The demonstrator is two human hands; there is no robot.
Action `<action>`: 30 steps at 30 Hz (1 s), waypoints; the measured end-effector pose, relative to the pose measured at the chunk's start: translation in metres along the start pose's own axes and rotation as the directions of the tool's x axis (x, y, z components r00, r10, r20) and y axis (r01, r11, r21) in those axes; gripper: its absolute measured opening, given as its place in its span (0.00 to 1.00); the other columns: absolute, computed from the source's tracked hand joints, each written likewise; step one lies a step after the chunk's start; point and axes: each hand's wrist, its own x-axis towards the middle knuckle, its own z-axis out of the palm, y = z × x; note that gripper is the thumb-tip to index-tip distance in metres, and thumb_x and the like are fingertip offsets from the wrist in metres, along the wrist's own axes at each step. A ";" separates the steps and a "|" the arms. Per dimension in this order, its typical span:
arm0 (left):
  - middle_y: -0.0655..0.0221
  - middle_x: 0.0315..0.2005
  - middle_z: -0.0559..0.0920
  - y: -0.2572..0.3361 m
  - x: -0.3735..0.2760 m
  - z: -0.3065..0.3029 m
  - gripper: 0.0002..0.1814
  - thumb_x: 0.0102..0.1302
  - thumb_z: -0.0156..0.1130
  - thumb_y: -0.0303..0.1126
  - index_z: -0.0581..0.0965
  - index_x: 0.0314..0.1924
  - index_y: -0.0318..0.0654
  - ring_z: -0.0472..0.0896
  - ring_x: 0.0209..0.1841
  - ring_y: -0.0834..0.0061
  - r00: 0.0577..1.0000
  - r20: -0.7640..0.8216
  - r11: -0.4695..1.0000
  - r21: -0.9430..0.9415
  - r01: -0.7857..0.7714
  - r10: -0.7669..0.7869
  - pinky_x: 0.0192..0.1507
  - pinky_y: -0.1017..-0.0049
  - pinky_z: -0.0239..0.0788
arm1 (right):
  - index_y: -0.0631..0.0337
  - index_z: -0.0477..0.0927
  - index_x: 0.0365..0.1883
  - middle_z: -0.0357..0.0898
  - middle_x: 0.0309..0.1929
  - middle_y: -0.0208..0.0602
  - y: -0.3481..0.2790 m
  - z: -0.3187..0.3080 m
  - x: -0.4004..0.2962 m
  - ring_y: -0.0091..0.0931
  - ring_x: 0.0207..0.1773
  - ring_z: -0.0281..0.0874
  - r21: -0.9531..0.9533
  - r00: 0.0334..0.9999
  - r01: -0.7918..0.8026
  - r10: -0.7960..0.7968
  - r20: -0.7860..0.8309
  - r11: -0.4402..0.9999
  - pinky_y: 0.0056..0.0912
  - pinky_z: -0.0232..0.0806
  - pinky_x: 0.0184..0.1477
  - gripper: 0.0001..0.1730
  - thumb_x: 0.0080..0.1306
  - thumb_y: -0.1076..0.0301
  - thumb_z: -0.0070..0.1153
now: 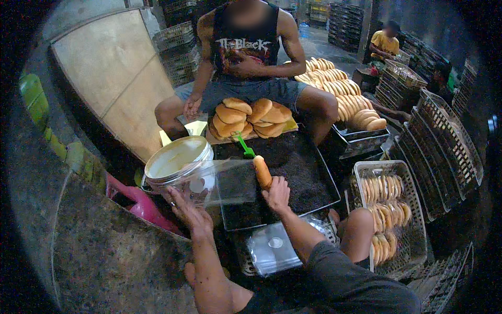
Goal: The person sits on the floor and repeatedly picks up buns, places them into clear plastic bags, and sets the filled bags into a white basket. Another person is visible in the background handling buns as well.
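Observation:
My left hand [190, 212] holds a clear plastic bag [231, 188] at its near end, and the bag stretches to the right with its mouth spread. In my right hand [277, 195] is a browned bread roll [262, 172], held upright beside the bag's far end. Both are above a shallow metal-rimmed tray [338, 192] of dark granular material. A green plastic scoop [247, 150] rests at the tray's far side, just behind the roll's tip. Two heaps of buns [231, 114] lie beyond it. A stack of clear bags [270, 251] lies below my right forearm.
A white bucket [204, 172] stands left of the tray, partly behind the bag. Opposite sits a person [251, 47]. On the right, a plastic crate [417, 223] holds bagged rolls, near stacked crates [431, 157]. Rows of bread [337, 90] fill a farther tray. A pale board [113, 74] leans left.

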 end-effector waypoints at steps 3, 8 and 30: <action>0.63 0.59 0.71 -0.011 0.005 -0.016 0.38 0.66 0.52 0.61 0.60 0.66 0.43 0.72 0.57 0.63 0.999 -0.013 0.999 0.018 -0.045 0.046 0.52 0.61 0.69 | 0.62 0.74 0.52 0.77 0.48 0.48 0.028 -0.028 0.011 0.45 0.51 0.75 0.206 0.996 -0.087 0.089 0.000 0.975 0.49 0.67 0.52 0.33 0.51 0.53 0.67; 0.65 0.63 0.67 -0.016 0.009 -0.027 0.40 0.66 0.51 0.62 0.60 0.67 0.42 0.68 0.61 0.64 0.982 -0.153 0.989 0.115 -0.089 0.106 0.57 0.61 0.65 | 0.66 0.79 0.45 0.82 0.38 0.39 0.071 -0.138 -0.001 0.27 0.43 0.78 0.688 0.985 -0.086 -0.041 0.166 0.720 0.28 0.68 0.47 0.26 0.58 0.52 0.63; 0.65 0.46 0.78 -0.098 -0.158 0.064 0.40 0.56 0.67 0.57 0.67 0.62 0.41 0.80 0.46 0.69 0.955 0.282 0.937 0.298 -0.182 0.096 0.46 0.70 0.76 | 0.62 0.66 0.60 0.72 0.56 0.44 0.045 -0.238 -0.086 0.30 0.60 0.67 0.978 0.941 -0.040 -0.321 0.105 0.203 0.33 0.57 0.64 0.28 0.66 0.60 0.57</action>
